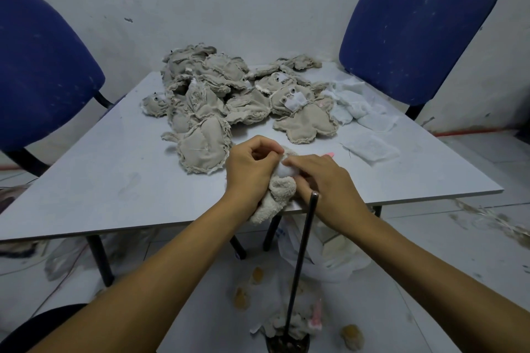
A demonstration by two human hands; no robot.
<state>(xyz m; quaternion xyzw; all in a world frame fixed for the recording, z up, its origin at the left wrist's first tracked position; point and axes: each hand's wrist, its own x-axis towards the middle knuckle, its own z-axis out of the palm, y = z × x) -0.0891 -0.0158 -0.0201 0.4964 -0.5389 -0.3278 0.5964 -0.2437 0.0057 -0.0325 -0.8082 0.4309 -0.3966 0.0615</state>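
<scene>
A beige plush toy skin [279, 195] hangs over the near edge of the grey table [114, 180]. My left hand [249, 169] grips its upper part with curled fingers. White stuffing [286, 170] shows at the toy's opening between my hands. My right hand [324, 180] lies on the toy from the right, its fingertips pressing on the stuffing. A thin dark rod [301, 261] stands upright just under my right hand, rising from a base near the floor.
A heap of flat unstuffed beige toy skins [229, 94] covers the table's far middle. White fabric pieces [358, 106] lie at the right. Two blue chairs [415, 28] [37, 71] flank the table. A plastic bag [329, 252] and fluff scraps sit on the floor.
</scene>
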